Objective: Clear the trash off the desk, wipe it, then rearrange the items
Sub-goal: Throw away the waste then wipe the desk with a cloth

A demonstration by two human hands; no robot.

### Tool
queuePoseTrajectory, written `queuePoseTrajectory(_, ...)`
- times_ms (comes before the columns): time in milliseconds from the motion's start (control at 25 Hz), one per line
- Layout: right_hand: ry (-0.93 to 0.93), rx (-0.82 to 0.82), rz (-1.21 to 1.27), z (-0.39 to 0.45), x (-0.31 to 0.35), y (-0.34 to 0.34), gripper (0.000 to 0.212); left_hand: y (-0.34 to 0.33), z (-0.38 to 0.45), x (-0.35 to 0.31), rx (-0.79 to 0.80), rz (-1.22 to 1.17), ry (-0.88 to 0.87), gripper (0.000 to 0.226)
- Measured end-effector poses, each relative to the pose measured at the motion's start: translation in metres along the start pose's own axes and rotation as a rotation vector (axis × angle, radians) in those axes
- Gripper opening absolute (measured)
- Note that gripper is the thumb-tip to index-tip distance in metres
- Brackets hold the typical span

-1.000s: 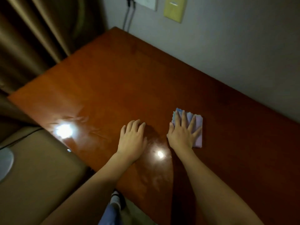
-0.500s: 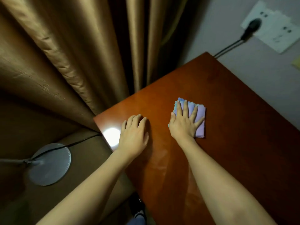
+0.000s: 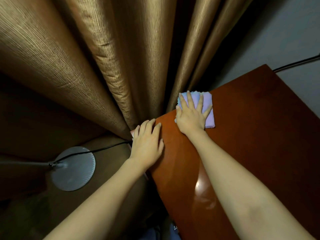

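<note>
A folded pale purple and blue cloth [image 3: 208, 108] lies at the left end of the reddish-brown wooden desk [image 3: 251, 135], close to its edge by the curtain. My right hand [image 3: 190, 116] presses flat on the cloth with fingers spread and straight. My left hand [image 3: 148, 144] rests flat on the near left corner of the desk, fingers straight and together, partly over the edge.
Tall golden-brown curtains [image 3: 103, 66] hang right beside the desk's left end. A round grey lamp base [image 3: 74, 168] with a black cord [image 3: 103, 148] stands on the floor at the left. A grey wall [image 3: 285, 40] with another cable [image 3: 297, 62] runs behind the desk.
My right hand has slid the cloth leftward across the desk to its left end. My left hand moved along to the desk's near left corner. The view turned left toward the curtains.
</note>
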State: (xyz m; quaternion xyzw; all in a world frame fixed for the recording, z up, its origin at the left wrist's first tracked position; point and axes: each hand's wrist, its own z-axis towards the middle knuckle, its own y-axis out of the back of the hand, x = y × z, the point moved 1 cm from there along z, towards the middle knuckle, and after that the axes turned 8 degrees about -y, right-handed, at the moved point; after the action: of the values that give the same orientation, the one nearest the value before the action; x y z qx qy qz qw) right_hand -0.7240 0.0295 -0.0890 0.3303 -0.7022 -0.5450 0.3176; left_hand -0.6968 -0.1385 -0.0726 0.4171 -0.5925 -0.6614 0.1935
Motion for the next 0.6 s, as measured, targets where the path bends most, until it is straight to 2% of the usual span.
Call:
queuePoseTrajectory(200,0.046,-0.014,-0.031,-0.035,-0.015,-0.003,0.054,-0.002,-0.014,-0.021,0.011,0.001,-0.035,0.053)
queuePoseTrajectory(400,-0.139,-0.016,0.028,-0.089,-0.070,-0.009,0.057,-0.012,-0.044,-0.064,0.037,0.010,-0.087,0.052)
queuePoseTrajectory(600,-0.279,-0.015,0.084,-0.158,-0.159,-0.014,0.056,-0.026,-0.083,-0.136,0.100,0.049,-0.176,0.052)
